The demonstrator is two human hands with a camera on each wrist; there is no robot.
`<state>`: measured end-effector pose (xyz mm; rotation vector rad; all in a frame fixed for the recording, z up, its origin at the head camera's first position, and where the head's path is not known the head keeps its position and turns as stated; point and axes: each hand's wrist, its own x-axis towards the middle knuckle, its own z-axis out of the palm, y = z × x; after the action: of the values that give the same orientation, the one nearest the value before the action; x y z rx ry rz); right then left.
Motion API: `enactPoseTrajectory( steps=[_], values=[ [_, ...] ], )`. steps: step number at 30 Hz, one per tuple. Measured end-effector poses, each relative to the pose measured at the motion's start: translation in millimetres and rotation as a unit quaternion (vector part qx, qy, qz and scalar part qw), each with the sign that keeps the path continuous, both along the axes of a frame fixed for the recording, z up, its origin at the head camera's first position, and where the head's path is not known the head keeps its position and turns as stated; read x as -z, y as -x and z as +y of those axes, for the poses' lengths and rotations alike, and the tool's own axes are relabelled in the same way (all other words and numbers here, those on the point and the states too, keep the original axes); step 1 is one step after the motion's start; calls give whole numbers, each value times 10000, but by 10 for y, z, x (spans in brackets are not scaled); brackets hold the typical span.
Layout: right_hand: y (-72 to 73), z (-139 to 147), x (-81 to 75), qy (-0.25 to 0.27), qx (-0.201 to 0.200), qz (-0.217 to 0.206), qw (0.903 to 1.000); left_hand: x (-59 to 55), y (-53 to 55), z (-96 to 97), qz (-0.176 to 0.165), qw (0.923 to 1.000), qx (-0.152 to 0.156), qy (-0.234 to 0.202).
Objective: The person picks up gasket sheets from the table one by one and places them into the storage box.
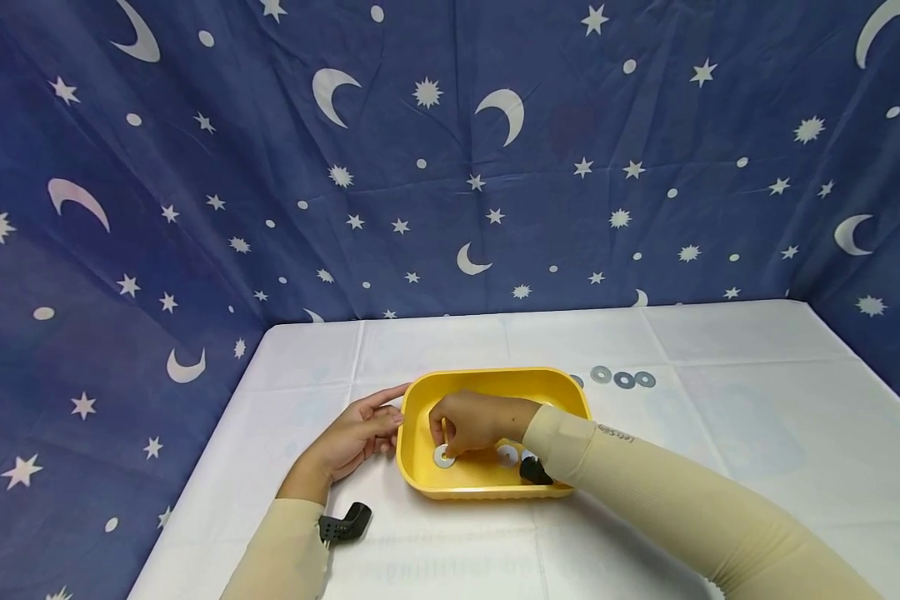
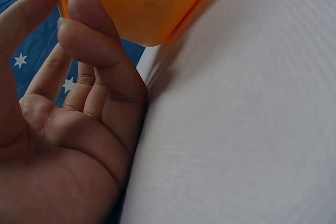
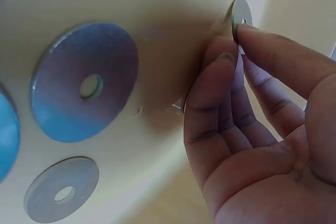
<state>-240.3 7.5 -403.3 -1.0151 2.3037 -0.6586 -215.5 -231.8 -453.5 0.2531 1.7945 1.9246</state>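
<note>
A yellow plastic bin (image 1: 487,492) stands on the white tablecloth. My left hand (image 1: 357,433) lies at the bin's left end, its fingertips touching the wall and rim with the fingers loosely extended. Reaching down inside the bin, my right hand (image 1: 472,421) pinches a flat metal washer (image 3: 242,11) between thumb and fingertips, near the bin's left end. Beside that hand on the bin floor lie other washers, a large one (image 3: 63,98) and a smaller-looking one (image 3: 44,195) in the right wrist view. My right forearm hides part of the bin's right side.
Several washers lie on the cloth behind the bin's right corner, among them a pale washer (image 1: 601,374) and a darker washer (image 1: 625,380). A blue curtain (image 1: 420,208) with moons and stars hangs behind the table. A black wrist camera (image 1: 347,523) sits at my left wrist.
</note>
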Motion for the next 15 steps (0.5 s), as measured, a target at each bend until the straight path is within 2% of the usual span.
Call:
enactPoseTrajectory(
  steps=[10, 15],
  values=[
    [-20, -15, -7, -136, -93, 87, 9998, 9, -8, -9, -6, 10000, -7, 7],
    [-16, 14, -66, -154, -233, -18, 9996, -2, -14, -11, -13, 10000, -22, -8]
  ],
)
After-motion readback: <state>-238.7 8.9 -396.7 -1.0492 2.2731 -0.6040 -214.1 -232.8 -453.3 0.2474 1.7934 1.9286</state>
